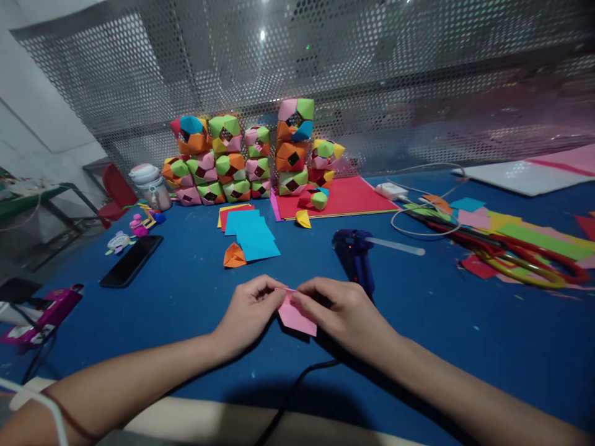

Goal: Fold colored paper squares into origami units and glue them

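Observation:
My left hand (250, 311) and my right hand (344, 313) meet over the blue table (195, 291), both pinching a small pink folded paper (296, 318) at its top edge. The fingers of both hands are closed on it. Just behind my right hand lies a dark blue glue gun (356, 257) with a clear glue stick (395, 246) poking out to the right. A folded orange paper piece (233, 256) and light blue paper squares (253, 235) lie a little farther back.
Stacked multicoloured origami cubes (246, 161) stand at the back by a mesh wall. Red paper sheets (344, 197), a black phone (131, 260), a jar (151, 184), red-handled scissors (525, 257) among paper scraps, and a white charger with cable (393, 190) surround the work spot.

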Demonstrator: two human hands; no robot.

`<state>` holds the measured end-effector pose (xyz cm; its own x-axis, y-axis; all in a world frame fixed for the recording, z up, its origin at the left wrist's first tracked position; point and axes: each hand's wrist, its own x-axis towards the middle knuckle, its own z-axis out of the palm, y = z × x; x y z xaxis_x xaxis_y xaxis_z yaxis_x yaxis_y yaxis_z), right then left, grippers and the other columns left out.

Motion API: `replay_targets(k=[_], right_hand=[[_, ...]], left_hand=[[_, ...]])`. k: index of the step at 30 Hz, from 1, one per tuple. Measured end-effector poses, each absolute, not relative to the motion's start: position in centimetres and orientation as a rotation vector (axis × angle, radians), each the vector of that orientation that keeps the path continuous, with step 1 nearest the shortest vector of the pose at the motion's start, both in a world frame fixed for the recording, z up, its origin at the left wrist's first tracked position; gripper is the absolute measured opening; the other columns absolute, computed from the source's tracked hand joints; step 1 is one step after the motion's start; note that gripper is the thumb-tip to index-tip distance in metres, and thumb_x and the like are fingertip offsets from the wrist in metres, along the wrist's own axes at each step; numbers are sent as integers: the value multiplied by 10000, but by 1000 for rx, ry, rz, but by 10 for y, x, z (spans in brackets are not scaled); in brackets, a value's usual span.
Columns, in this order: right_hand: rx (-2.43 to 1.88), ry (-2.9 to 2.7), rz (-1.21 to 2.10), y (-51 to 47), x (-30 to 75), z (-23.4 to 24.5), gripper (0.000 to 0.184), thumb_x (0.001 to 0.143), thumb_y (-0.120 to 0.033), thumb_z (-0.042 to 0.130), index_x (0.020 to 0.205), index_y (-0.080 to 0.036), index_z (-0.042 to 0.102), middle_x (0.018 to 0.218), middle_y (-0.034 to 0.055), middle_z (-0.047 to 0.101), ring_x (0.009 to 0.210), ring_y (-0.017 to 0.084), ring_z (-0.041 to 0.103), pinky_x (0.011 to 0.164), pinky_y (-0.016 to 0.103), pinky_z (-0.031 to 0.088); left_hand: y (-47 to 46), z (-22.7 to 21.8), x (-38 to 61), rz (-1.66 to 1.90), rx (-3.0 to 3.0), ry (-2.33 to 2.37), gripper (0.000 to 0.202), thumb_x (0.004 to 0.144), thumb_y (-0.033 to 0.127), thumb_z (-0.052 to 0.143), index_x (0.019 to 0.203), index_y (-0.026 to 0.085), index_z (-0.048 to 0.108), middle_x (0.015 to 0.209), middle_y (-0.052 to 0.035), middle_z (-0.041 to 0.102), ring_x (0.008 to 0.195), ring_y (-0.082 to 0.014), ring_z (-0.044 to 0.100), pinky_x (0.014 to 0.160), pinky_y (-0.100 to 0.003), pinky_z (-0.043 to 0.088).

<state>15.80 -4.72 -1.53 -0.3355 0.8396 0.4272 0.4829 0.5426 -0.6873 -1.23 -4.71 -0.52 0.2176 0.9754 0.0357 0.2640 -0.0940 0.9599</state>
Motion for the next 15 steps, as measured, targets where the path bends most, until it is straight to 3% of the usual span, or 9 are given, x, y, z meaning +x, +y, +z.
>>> replay_targets(k=[15], right_hand=[[-922,-2011,440,-44,164,-17,162,850,-184,506,790,-158,655,701,34,666,635,131,599,594,239,442]], left_hand=[[-46,-7,-11,933,1438,1188,112,756,196,565,694,119,617,624,-26,636,625,-125,590,631,-239,452]])
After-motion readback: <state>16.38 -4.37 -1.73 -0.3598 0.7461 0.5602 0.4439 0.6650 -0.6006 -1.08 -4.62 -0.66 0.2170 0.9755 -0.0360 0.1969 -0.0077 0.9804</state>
